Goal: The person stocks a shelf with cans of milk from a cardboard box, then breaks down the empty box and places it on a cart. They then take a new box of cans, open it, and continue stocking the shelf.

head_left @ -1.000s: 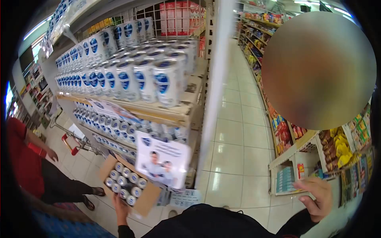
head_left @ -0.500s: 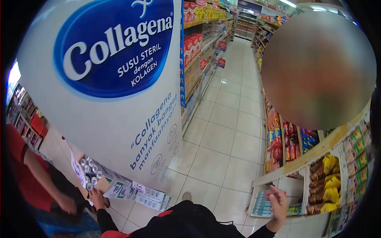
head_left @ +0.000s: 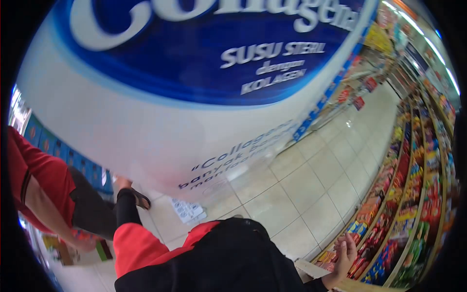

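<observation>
A tall white and blue display panel (head_left: 160,131) with "Collagena" lettering stands close in front of me. My left hand (head_left: 122,183) reaches forward at its lower left edge, and its fingers are hidden there. A flap of white printed carton (head_left: 188,210) shows under the panel's bottom. My right hand (head_left: 344,254) hangs out to the right with loosely bent fingers and nothing in them. It is nearest to the shelves of snack packets (head_left: 369,211), which it overlaps in this view.
At the left stands a person in a red shirt (head_left: 46,180), one arm hanging down, with a sandalled foot (head_left: 141,198) near my left sleeve. Blue boxes (head_left: 63,151) line up behind them. A tiled aisle (head_left: 311,180) runs between the panel and the right-hand shelves.
My view has swung left and moved nearer the panel, which fills more of the picture. My left hand has gone from the carton of cans to behind the panel's edge; the cans are out of sight.
</observation>
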